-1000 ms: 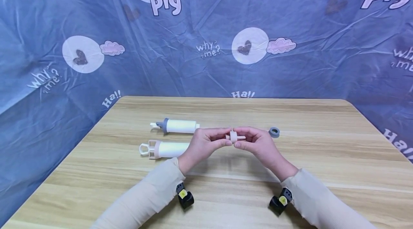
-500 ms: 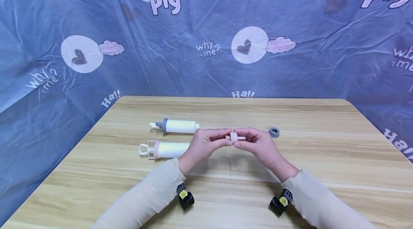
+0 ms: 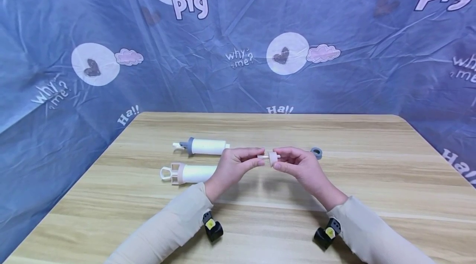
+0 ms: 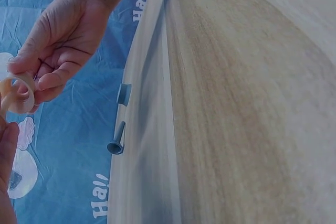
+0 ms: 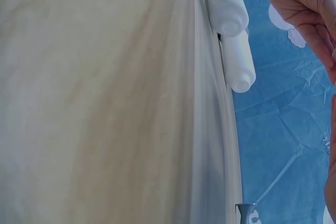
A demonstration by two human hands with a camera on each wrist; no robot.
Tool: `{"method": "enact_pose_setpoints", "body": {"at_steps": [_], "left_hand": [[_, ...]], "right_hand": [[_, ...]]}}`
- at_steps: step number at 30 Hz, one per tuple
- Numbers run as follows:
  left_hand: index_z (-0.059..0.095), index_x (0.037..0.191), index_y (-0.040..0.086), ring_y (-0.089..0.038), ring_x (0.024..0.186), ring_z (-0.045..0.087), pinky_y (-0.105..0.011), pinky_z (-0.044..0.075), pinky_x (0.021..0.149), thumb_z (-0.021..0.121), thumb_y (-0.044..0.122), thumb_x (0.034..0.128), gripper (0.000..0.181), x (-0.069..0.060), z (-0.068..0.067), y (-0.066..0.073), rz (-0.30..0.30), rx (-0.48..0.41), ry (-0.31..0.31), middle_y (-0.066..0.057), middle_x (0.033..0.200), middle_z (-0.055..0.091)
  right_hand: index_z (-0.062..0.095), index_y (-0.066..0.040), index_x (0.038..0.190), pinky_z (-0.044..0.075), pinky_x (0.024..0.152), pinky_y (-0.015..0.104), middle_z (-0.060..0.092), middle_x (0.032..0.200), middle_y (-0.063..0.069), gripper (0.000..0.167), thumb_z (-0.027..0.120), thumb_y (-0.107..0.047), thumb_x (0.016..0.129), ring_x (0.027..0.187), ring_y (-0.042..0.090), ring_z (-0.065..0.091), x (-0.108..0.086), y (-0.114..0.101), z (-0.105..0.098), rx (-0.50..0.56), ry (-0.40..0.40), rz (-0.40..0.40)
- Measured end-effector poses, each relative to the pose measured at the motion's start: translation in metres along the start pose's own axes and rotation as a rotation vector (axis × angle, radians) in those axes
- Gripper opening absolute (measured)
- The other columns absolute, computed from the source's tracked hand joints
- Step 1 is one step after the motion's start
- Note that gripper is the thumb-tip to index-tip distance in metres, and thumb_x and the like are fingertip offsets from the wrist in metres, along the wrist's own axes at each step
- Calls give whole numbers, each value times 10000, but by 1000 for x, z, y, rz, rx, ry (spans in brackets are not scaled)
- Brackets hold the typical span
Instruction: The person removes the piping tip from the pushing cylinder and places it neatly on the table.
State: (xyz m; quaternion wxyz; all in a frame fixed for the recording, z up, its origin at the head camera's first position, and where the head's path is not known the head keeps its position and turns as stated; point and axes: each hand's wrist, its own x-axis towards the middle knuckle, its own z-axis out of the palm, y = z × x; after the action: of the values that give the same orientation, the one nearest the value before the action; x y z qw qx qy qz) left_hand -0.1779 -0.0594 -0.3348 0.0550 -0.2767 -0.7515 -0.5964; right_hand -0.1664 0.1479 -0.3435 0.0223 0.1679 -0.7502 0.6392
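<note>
A small pale pink cap with a thin stem (image 3: 273, 158) is held up off the table between both hands. My left hand (image 3: 234, 167) pinches the stem's left end between thumb and fingertips. On the other side, my right hand (image 3: 303, 171) pinches the cap's ring-shaped rim. The left wrist view shows the hollow rim of the cap (image 4: 27, 93) in the right hand's fingers, with the left hand (image 4: 6, 156) at the lower left edge. In the right wrist view the fingertips are cut off at the edge.
Left on the table lie a white cylinder with a grey collar (image 3: 208, 146) and one with a pink collar and loop handle (image 3: 197, 173). A grey ring (image 3: 316, 153) lies beyond my right hand; a grey flared tube (image 4: 116, 144) shows beside it. A printed blue cloth (image 3: 238, 82) hangs behind.
My hands have drawn slightly apart. The cap's rim has moved right with my right hand, and more stem now shows between the rim and my left fingertips.
</note>
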Motion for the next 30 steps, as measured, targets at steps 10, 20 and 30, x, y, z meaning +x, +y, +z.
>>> {"method": "enact_pose_setpoints", "body": {"at_steps": [10,20,30], "left_hand": [[707,1022,12,-156,886,673,-221,544,700,711,88,791,243,0,2,-1,52,32,21,-123,1029,692],[698,1056,25,-56,776,641,-206,536,651,705,95,801,265,3,8,1,21,22,26,-113,998,703],[707,1036,31,-105,829,664,-206,536,697,710,96,797,247,8,27,-4,-70,-62,-25,-142,1005,696]], "right_hand": [[584,99,1129,520,669,212,676,865,-132,398,715,-63,790,773,68,626,-3,1,-10,-26,37,-10],[629,11,1125,499,661,193,670,844,-112,360,722,-99,794,773,69,603,-10,-4,-27,-66,138,29],[641,-75,1135,502,690,167,654,878,-147,341,716,-124,806,800,48,592,-19,-2,-46,-116,182,55]]}}
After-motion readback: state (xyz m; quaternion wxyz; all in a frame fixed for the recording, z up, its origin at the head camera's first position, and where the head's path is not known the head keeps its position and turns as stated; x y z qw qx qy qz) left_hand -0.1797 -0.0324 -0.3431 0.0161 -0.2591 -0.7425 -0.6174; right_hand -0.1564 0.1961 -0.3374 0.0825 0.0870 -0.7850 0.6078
